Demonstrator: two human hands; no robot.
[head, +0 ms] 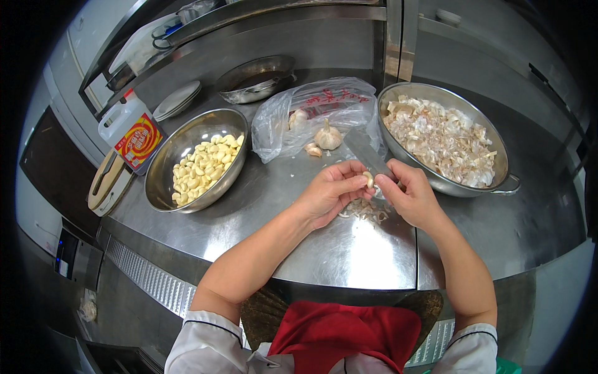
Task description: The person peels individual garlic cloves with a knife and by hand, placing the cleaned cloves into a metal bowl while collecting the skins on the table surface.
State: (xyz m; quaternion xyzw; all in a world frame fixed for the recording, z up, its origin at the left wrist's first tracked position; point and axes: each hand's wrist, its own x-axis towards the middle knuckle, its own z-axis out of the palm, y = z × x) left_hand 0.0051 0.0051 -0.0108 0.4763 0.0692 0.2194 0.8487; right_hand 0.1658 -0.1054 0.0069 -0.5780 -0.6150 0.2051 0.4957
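Observation:
My left hand (334, 191) pinches a garlic clove (369, 179) between thumb and fingers. My right hand (413, 192) grips a knife, its broad metal blade (366, 152) pointing up and left, with the thumb close to the clove. Under both hands lies a small heap of garlic skins (366, 210). Just beyond, a whole garlic bulb (328, 137) and loose unpeeled cloves (313, 150) rest by a clear plastic bag (275, 124) with more garlic inside. Peeled cloves (205, 166) fill part of a steel bowl (161, 182) at left. The steel bowl (507, 163) at right holds many skins (444, 140).
On the steel table (187, 238), a plastic jug (135, 135) and a round board (110, 184) with a knife (103, 174) stand at far left. Stacked plates (177, 100) and a dark pan (256, 79) sit at the back, below a metal shelf (280, 14).

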